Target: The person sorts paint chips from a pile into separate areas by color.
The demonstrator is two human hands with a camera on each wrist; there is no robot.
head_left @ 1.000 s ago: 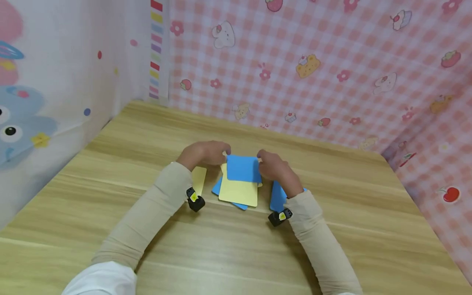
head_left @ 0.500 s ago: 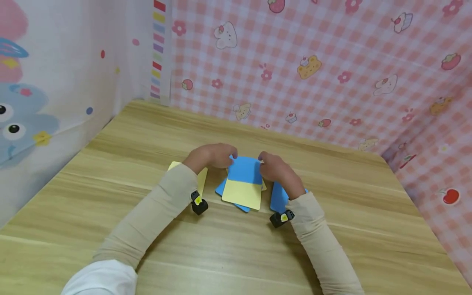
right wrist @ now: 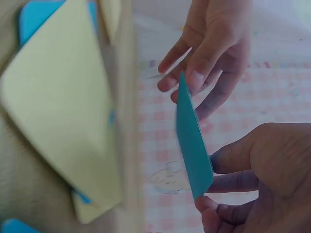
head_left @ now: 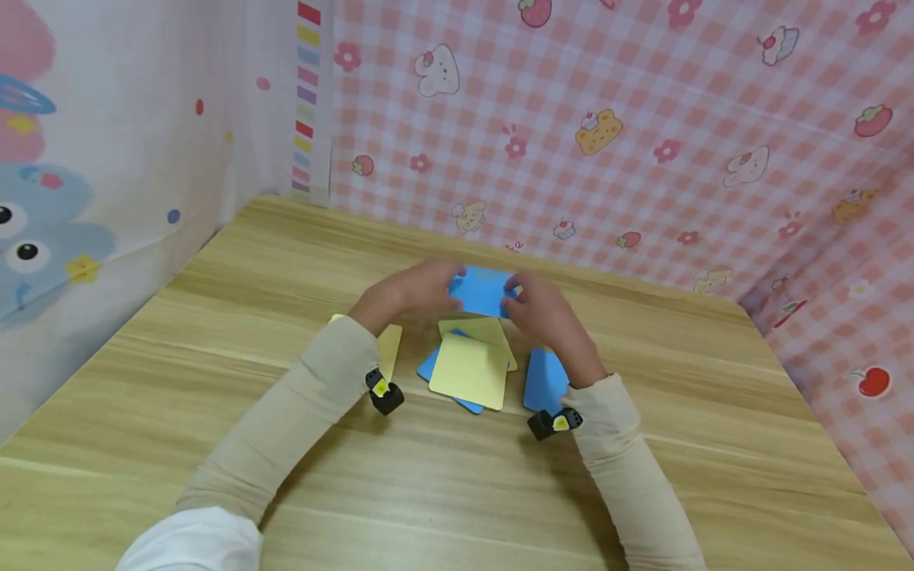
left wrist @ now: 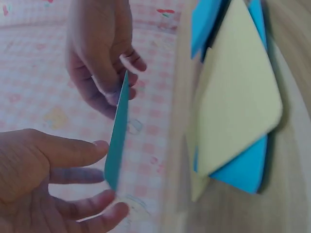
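Both hands hold one blue card (head_left: pixel 485 292) up between them, above the far side of a small pile. My left hand (head_left: pixel 423 287) pinches its left edge between thumb and fingers, and my right hand (head_left: pixel 540 311) pinches the right edge. In the left wrist view the card (left wrist: pixel 117 138) stands nearly edge-on, apart from the pile. Beneath lies the pile: a yellow card (head_left: pixel 467 371) on top, another yellow card (head_left: pixel 493 330) turned askew under it, and a blue card (head_left: pixel 428 365) showing at the side.
A yellow card (head_left: pixel 389 349) lies left of the pile, partly hidden by the left wrist. Right of it lies a blue card (head_left: pixel 546 379), partly behind the right wrist. The wooden table (head_left: pixel 443 492) meets a pink checked cloth (head_left: pixel 543 95) at the back.
The blue card, earlier low over the yellow card of the pile, has been lifted up and away toward the back. Both hands rose with it, uncovering the pile.
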